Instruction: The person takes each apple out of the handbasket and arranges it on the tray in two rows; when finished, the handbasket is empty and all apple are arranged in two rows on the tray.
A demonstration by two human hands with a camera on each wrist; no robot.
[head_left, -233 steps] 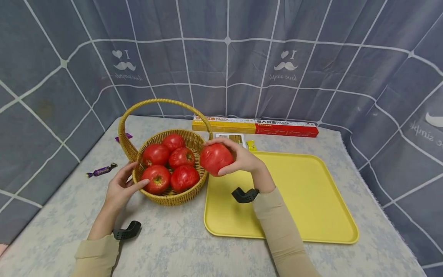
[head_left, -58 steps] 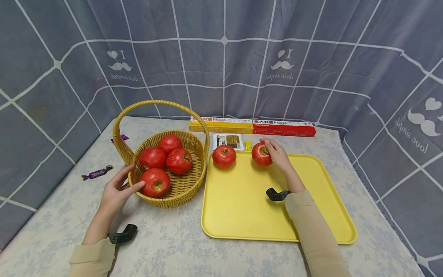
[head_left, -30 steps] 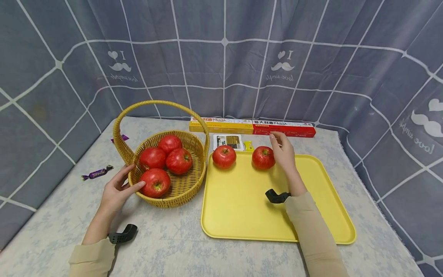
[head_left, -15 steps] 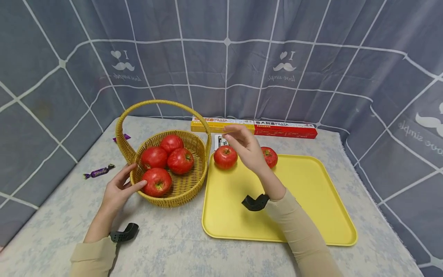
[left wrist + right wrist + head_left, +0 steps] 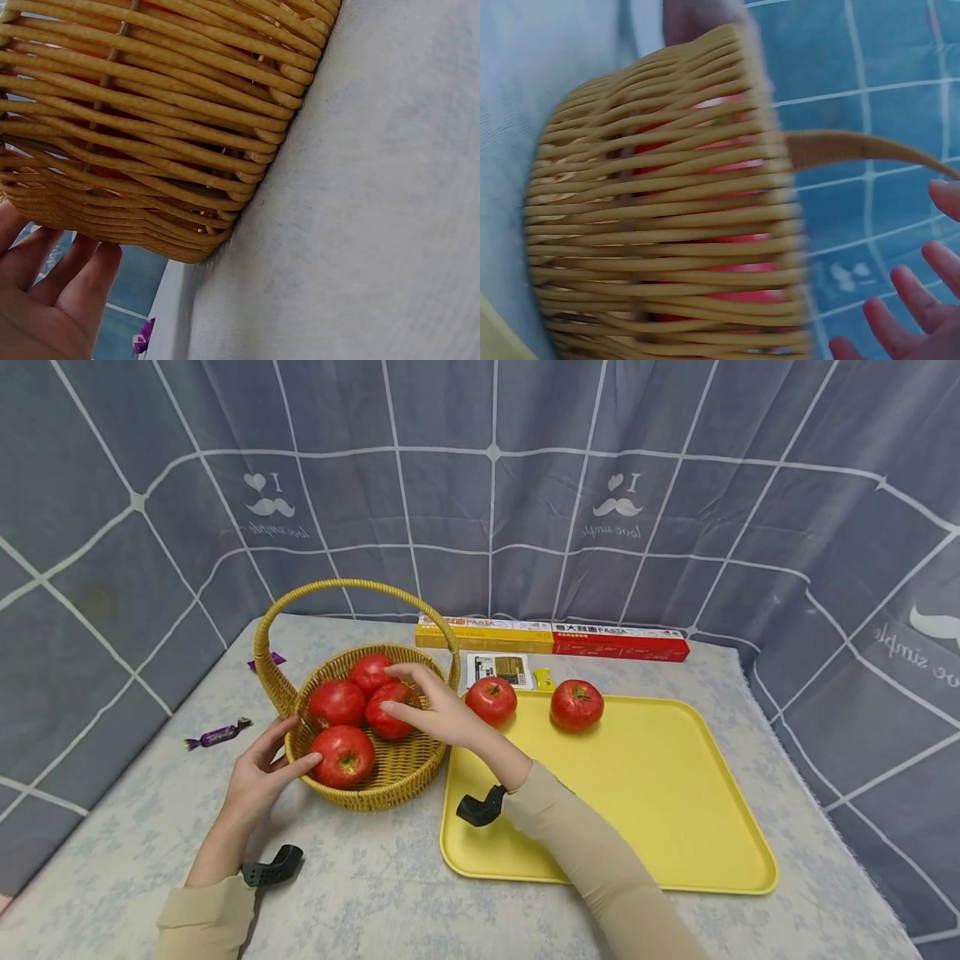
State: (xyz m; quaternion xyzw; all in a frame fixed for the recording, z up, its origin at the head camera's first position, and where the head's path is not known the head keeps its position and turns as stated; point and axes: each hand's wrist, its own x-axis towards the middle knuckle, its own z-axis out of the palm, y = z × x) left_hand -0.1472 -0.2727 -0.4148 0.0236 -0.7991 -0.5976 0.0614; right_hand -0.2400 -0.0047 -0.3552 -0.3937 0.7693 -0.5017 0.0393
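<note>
My left hand [image 5: 253,777] holds the near-left rim of the wicker basket [image 5: 397,789], its thumb over the rim by the front apple [image 5: 343,757]. In the left wrist view its fingers lie against the woven side. My right hand [image 5: 444,714] reaches over the basket's right rim, thumb and fingertips around the right-hand apple [image 5: 381,720]. The right wrist view has these fingers [image 5: 889,330] spread above the rim. Two more apples sit further back in the basket, one being the back apple [image 5: 371,671]. Two others rest on the yellow tray [image 5: 600,810]: a left apple [image 5: 491,700] and a right apple [image 5: 577,706].
Behind the tray lie a yellow pasta box [image 5: 483,637], a red pasta box [image 5: 621,642], a white packet [image 5: 498,671] and a small yellow wrapper [image 5: 543,678]. Purple candy [image 5: 219,735] lies left of the basket. The basket's tall handle [image 5: 358,583] arches overhead.
My right hand set a second apple on the tray, released it, and moved left across the tray into the basket. Earlier it carried the first apple there. My left hand stayed at the basket rim.
</note>
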